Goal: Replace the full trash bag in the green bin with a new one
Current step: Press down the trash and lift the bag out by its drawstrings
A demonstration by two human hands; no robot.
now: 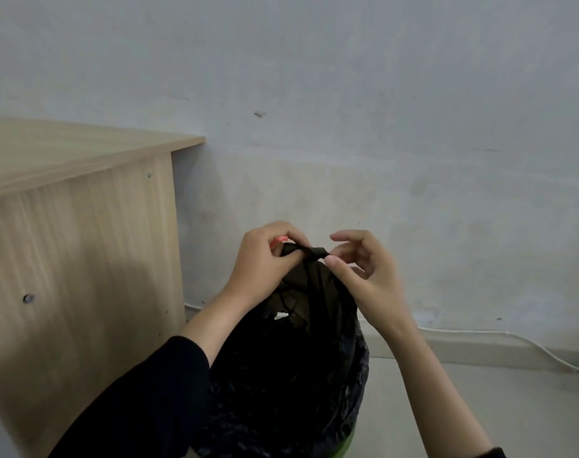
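Tying off the full black trash bag, bunched upward out of the green bin, only a sliver of which shows at the bottom edge, on the floor beside the wooden desk. Left hand pinching the gathered neck, something orange-red peeking behind its fingers. Right hand half-curled, thumb and forefinger nipping the twisted knot at the top. Probably mid-knot, early in the job: bag not yet lifted out, no new liner in sight. Next, likely: pulling the knot snug, then hoisting straight up, keeping thin plastic from tearing on the rim.
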